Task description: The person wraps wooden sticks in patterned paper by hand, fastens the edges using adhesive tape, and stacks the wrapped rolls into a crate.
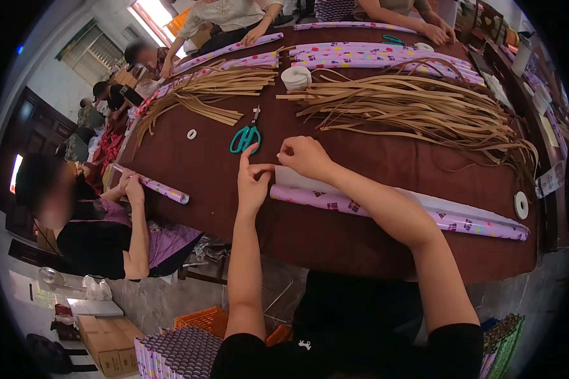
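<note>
A roll of purple printed wrapping paper (351, 203) lies along the near side of the table, its loose flap showing a white underside. At the flap's left corner is my left hand (253, 187), index finger stretched up and thumb closed against the other fingers at the paper's edge. Just above the flap, my right hand (305, 156) is pinched; a tiny pale bit shows at its fingertips, too small to name. Beyond my left index fingertip lie scissors with teal handles (245, 139). A small white tape ring (191, 134) rests farther left.
Bundles of brown strips (411, 110) and finished-looking purple rolls (373, 55) cover the far side. A white tape roll (296, 78) stands between bundles; another tape roll (521, 205) is at right. A co-worker at left holds a purple roll (165, 190); other people's hands are across the table.
</note>
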The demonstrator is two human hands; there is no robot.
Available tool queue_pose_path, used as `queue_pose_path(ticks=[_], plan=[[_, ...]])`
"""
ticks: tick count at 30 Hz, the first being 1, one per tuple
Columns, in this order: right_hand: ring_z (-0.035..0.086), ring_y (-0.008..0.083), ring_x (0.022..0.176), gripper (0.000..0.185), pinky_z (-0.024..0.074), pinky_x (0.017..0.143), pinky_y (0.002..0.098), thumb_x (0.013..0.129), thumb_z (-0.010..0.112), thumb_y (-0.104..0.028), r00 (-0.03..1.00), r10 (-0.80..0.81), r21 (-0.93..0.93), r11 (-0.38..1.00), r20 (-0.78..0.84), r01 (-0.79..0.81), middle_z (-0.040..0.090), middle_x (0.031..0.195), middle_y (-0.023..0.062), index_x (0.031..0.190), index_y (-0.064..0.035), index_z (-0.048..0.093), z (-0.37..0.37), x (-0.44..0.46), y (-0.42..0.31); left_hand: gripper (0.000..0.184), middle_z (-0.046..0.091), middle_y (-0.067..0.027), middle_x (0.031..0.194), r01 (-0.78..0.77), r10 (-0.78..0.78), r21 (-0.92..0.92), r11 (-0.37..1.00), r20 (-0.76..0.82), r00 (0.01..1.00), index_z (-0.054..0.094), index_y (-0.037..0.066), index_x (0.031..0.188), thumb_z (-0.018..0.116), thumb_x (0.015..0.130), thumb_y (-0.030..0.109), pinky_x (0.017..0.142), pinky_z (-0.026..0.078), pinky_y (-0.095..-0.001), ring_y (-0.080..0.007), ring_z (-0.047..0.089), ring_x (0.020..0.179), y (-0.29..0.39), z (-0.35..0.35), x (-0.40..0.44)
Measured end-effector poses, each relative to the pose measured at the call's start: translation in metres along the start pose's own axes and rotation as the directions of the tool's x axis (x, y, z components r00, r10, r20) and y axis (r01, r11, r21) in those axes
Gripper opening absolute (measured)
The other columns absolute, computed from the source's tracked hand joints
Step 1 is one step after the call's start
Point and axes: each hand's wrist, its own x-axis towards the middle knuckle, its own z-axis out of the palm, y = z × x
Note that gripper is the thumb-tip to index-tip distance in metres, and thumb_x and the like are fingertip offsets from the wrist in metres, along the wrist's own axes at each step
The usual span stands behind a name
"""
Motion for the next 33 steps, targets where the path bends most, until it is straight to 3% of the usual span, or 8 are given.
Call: queue_pose_path(ticks=[1,2,4,5,7,17,25,33], plan=[[0.066,0.0324,0.078,0.022,0.0512,0.071,0.0412,0.078,0.064,-0.021,0.999,0.043,0.046,0.998,-0.007,-0.043,0.068,0.079,0.0164,0.082,0.0003,0.068,0.0,0.001,0.0,0.063,0.07,-0.0073,0.091,-0.068,0.071,0.142,0.987,-0.014,0.997,0.033,0.009,0.141,0.055,0.085,-0.011,0.077,0.045,-0.0225,-0.0094,0.063,0.085,-0.001,0.001,0.0],[0.066,0.0324,0.078,0.022,0.0512,0.071,0.0412,0.078,0.064,-0.021,0.999,0.043,0.047,0.998,-0.008,-0.043,0.068,0.079,0.0164,0.082,0.0003,0.068,0.0,0.001,0.0,0.063,0.07,-0.0073,0.091,-0.068,0.071,0.143,0.987,-0.014,0.997,0.033,0.009,0.141,0.055,0.085,-0.011,0.077,0.045,-0.0225,-0.0094,0.063,0.085,0.001,0.003,0.0],[0.068,0.0274,0.073,0.022,0.0522,0.068,0.0366,0.08,0.065,-0.02,1.0,0.028,0.039,0.999,-0.011,-0.027,0.069,0.079,0.0151,0.084,0.0011,0.067,0.0,0.001,0.0,0.057,0.071,-0.0076,0.091,-0.071,0.078,0.089,0.993,-0.078,0.994,0.035,0.008,0.139,0.055,0.088,-0.008,0.079,0.046,-0.0234,-0.009,0.062,0.085,0.005,0.006,0.0],[0.068,0.0274,0.073,0.022,0.0522,0.068,0.0366,0.08,0.065,-0.02,1.0,0.026,0.04,0.999,-0.011,-0.026,0.069,0.079,0.0151,0.084,0.0011,0.067,0.001,0.0,0.0,0.057,0.071,-0.0076,0.091,-0.072,0.079,0.09,0.993,-0.078,0.994,0.035,0.008,0.139,0.055,0.088,-0.008,0.079,0.046,-0.0234,-0.009,0.062,0.085,0.004,0.005,0.0],[0.066,0.032,0.078,0.023,0.0511,0.071,0.0409,0.079,0.064,-0.022,1.0,0.018,0.061,0.998,0.001,-0.018,0.068,0.08,0.0164,0.083,0.0006,0.067,0.001,0.0,0.001,0.053,0.071,-0.0079,0.091,-0.009,0.007,-0.103,0.995,-0.023,1.0,0.036,0.005,0.138,0.056,0.09,-0.005,0.079,0.046,-0.0227,-0.0087,0.062,0.084,0.003,0.004,0.001],[0.067,0.0282,0.071,0.022,0.0522,0.067,0.0367,0.079,0.065,-0.02,1.0,-0.018,0.02,1.0,-0.011,0.018,0.068,0.077,0.0157,0.083,0.0015,0.067,0.001,0.002,0.004,0.055,0.069,-0.005,0.088,0.083,-0.084,-0.186,0.979,0.004,0.996,0.036,0.004,0.138,0.06,0.089,-0.003,0.08,0.047,-0.023,-0.0088,0.062,0.084,0.003,0.002,0.0],[0.068,0.0274,0.071,0.022,0.0526,0.067,0.0365,0.079,0.065,-0.02,0.999,-0.03,0.011,0.999,-0.022,0.03,0.069,0.077,0.0149,0.084,0.001,0.068,0.0,0.002,0.005,0.049,0.069,-0.0093,0.093,0.117,-0.126,-0.241,0.964,-0.022,0.992,0.04,0.004,0.136,0.057,0.091,-0.001,0.085,0.047,-0.0246,-0.0105,0.062,0.09,0.005,-0.001,0.001],[0.067,0.0266,0.07,0.022,0.0521,0.066,0.0355,0.079,0.065,-0.02,1.0,-0.02,0.033,0.999,-0.011,0.02,0.069,0.076,0.0143,0.083,0.0013,0.067,-0.001,0.001,0.003,0.045,0.071,-0.009,0.09,0.141,-0.146,-0.183,0.973,-0.011,0.989,0.041,0.003,0.135,0.056,0.093,0.0,0.08,0.047,-0.0226,-0.0092,0.062,0.084,0.004,0.002,0.001]])
